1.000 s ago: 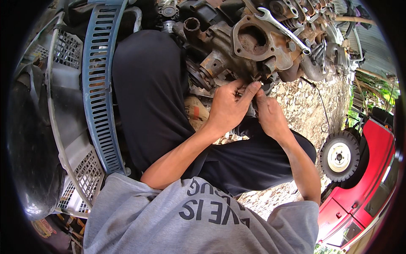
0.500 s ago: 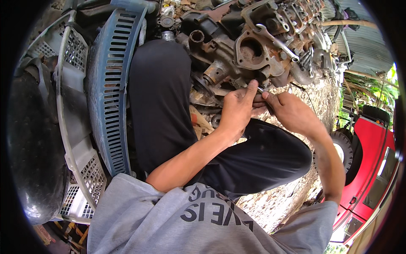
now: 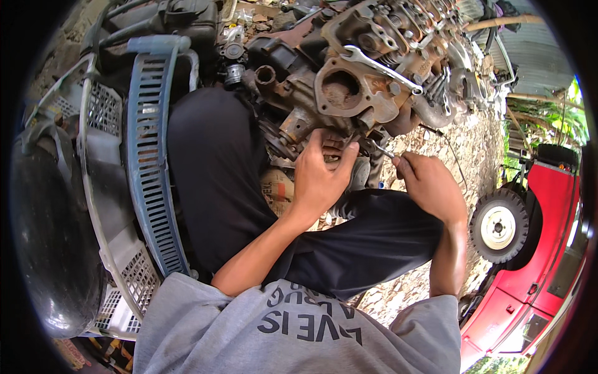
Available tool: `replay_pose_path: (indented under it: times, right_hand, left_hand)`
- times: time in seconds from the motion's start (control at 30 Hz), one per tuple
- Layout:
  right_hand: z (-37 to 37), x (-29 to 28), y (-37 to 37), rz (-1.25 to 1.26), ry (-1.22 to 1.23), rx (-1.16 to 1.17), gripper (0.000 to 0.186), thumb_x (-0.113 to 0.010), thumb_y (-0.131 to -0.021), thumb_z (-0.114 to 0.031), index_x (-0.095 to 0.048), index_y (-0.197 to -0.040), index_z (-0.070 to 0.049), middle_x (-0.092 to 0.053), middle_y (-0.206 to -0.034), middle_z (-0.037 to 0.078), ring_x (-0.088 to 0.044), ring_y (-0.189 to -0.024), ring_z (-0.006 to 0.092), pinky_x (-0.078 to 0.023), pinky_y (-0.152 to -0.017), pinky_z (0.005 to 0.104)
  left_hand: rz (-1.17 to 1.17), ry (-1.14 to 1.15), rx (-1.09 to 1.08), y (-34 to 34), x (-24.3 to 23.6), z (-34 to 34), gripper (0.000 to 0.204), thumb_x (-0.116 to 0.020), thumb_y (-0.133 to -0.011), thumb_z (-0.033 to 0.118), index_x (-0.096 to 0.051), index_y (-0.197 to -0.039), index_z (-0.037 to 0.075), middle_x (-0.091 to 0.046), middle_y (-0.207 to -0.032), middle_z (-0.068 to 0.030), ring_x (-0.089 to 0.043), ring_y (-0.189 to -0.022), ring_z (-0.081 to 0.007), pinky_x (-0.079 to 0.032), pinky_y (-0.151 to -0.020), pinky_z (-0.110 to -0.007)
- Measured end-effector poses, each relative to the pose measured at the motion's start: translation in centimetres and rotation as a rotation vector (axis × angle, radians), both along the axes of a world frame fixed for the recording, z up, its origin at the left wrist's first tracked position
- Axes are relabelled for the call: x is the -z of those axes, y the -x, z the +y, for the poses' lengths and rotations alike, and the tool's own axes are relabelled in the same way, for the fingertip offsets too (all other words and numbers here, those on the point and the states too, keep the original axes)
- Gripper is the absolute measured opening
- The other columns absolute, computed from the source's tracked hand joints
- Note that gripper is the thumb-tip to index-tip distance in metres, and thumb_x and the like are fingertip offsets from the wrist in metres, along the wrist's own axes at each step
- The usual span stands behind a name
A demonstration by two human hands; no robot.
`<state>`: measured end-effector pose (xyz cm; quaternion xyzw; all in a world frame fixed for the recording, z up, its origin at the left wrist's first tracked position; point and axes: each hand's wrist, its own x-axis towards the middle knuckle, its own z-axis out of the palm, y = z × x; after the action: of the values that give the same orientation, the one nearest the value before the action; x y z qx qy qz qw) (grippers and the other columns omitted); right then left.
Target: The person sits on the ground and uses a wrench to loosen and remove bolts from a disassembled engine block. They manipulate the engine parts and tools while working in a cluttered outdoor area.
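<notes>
A rusty engine assembly (image 3: 311, 106) fills the upper middle, with a round-bored flange (image 3: 344, 87) facing up and a combination wrench (image 3: 380, 68) lying across it. Below the flange, my left hand (image 3: 321, 177) has its fingers curled at the underside of the housing; what they hold, if anything, is hidden. My right hand (image 3: 428, 187) grips a slim chrome tool (image 3: 386, 151), likely a wrench, whose far end meets the housing beside my left fingertips. My bent legs in dark trousers (image 3: 212, 168) are under my arms.
Plastic crates, blue (image 3: 152, 174) and white (image 3: 106, 206), stand on the left beside a black rounded object (image 3: 53, 230). Gravel ground (image 3: 464, 137) lies to the right, along with a red vehicle (image 3: 542, 249) with a spare tyre (image 3: 499, 225), corrugated sheeting and plants.
My right hand has moved away from my left, down and to the right, exposing the chrome tool's shaft. My left hand has shifted slightly down and left in view.
</notes>
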<state>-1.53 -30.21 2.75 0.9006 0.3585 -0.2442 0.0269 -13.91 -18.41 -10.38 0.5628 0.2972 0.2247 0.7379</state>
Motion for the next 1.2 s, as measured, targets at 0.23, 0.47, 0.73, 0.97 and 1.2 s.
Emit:
replay_pose_path:
  times: [0.23,0.47,0.73,0.97,1.2]
  right_hand:
    - [-2.3,2.9,-1.0,0.088,-0.165,0.017,0.032,-0.055,-0.103,-0.027,-0.063,-0.087,0.000,-0.064,-0.074,0.026,-0.063,-0.076,0.0476,-0.048,-0.069,0.0551]
    - [-2.9,4.2,0.6,0.166,-0.263,-0.082,0.017,-0.057,-0.101,-0.017,-0.053,-0.101,-0.001,-0.064,-0.077,0.024,-0.063,-0.077,0.0457,-0.047,-0.067,0.0548]
    - [-2.2,6.9,2.0,0.154,-0.399,-0.218,0.025,-0.059,-0.083,0.002,-0.046,-0.104,0.006,-0.066,-0.076,0.024,-0.068,-0.077,0.0441,-0.054,-0.067,0.0521]
    - [-1.6,8.4,2.4,0.158,-0.387,-0.162,0.031,-0.061,-0.082,0.002,-0.045,-0.108,0.007,-0.066,-0.076,0.026,-0.068,-0.077,0.0444,-0.056,-0.068,0.0513]
    - [-1.1,9.5,2.7,0.160,-0.407,-0.155,0.036,-0.060,-0.079,0.005,-0.045,-0.111,0.007,-0.066,-0.077,0.027,-0.068,-0.078,0.0460,-0.055,-0.069,0.0532]
  left_hand:
    - [0.083,-0.532,-0.056,-0.4,1.1,0.4,0.020,-0.058,-0.100,0.015,-0.062,-0.102,-0.004,-0.065,-0.094,-0.0251,-0.062,-0.083,-0.0479,-0.049,-0.073,-0.050]
    - [0.211,-0.575,0.012,-0.7,0.7,0.6,0.019,-0.051,-0.101,0.012,-0.061,-0.100,-0.005,-0.064,-0.091,-0.0252,-0.062,-0.082,-0.0486,-0.049,-0.071,-0.050]
    - [0.081,0.003,0.017,-0.1,1.8,0.1,0.030,-0.039,-0.110,0.022,-0.057,-0.104,-0.002,-0.065,-0.094,-0.0133,-0.066,-0.084,-0.0216,-0.055,-0.071,-0.037]
    - [-0.104,0.158,-0.079,0.2,3.2,-0.8,0.019,-0.048,-0.108,0.017,-0.051,-0.112,-0.001,-0.063,-0.103,-0.0113,-0.066,-0.091,-0.0169,-0.059,-0.080,-0.032]
    - [-0.223,-0.025,-0.110,0.3,3.8,-0.9,0.030,-0.066,-0.098,0.004,-0.050,-0.123,-0.002,-0.062,-0.111,-0.0111,-0.065,-0.094,-0.0154,-0.057,-0.080,-0.030]
